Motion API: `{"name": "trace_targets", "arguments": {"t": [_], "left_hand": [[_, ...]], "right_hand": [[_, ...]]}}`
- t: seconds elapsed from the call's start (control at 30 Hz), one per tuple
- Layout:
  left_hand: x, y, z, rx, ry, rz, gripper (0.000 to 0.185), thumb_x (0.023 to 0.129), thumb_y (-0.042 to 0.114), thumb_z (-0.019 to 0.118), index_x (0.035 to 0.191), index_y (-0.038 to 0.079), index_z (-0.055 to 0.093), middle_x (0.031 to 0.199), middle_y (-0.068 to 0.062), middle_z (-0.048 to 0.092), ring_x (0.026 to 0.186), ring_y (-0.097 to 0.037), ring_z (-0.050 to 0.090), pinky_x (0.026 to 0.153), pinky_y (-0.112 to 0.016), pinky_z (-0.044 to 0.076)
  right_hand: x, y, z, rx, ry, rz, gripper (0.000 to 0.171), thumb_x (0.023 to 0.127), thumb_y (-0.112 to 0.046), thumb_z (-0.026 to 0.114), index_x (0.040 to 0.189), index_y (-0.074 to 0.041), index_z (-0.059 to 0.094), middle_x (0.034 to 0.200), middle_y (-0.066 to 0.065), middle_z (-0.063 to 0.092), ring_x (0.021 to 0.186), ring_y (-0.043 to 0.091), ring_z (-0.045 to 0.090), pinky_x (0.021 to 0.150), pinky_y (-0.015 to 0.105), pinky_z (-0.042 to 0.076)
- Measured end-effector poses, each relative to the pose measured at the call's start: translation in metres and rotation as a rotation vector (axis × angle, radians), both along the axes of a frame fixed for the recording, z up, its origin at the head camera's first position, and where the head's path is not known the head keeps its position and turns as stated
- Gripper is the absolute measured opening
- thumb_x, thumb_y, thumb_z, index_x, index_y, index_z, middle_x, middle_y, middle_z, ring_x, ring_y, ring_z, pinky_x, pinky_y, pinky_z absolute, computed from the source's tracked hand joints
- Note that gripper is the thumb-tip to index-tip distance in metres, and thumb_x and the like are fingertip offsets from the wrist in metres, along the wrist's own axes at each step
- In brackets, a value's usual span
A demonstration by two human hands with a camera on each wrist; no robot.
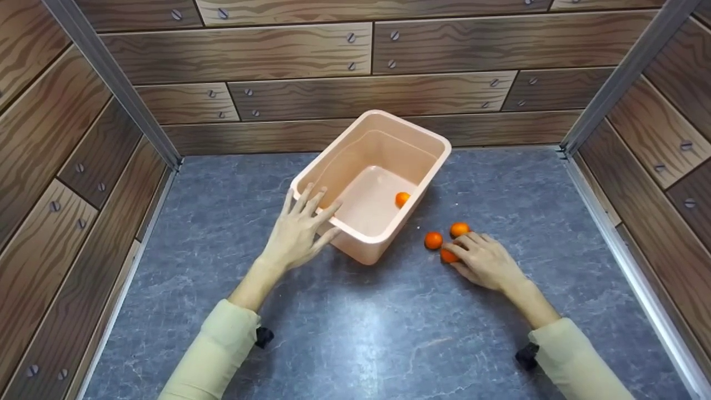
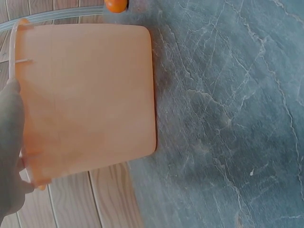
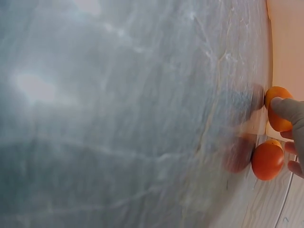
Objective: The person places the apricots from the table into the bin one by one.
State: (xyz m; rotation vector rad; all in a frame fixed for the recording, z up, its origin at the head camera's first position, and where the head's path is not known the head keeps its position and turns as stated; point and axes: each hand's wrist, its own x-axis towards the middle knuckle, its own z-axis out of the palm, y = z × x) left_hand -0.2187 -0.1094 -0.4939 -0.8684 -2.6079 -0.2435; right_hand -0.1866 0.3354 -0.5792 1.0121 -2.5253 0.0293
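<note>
the pink bin is the landmark here; it sits on the grey worktop with its long axis running from the near left to the far right, open side up. one small orange lies inside it, against the right-hand wall.

three more oranges sit in a tight cluster on the worktop just off the bin's near right corner. the one closest to the bin lies free, near the corner but not touching it. the farther one sits just beyond the fingertips. the nearest one is under the right hand, whose grip is narrow, fingers curled over and around that fruit; the right wrist view shows a fingertip laid on one orange with another close beside it.

so the held fruit lies to the right of the bin and a little nearer the person, and the open mouth of the bin is up and to the left of that grip, a short way off.

the left hand is at the bin's near left corner, grip wide, fingers straight and spread, resting against the rim and outer wall. it holds no fruit and is well apart from the cluster, so the right hand is plainly the nearer one.
</note>
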Motion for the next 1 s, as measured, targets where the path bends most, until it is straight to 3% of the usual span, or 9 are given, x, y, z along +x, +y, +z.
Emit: {"name": "trace_targets", "arguments": {"t": [1.0], "left_hand": [[0.0,0.0,0.0,-0.002,-0.025,0.002,0.058,0.106,0.057,0.05,0.158,0.032,0.049,0.164,-0.015,0.049,0.159,-0.042,0.036,0.129,-0.07,0.025]], "right_hand": [[-0.005,0.0,0.026,-0.072,0.118,0.014,0.049,0.08,-0.027,0.091,0.124,-0.013,0.074,0.112,0.012,0.076,0.099,0.033,0.072,0.084,0.049,0.062]]}}
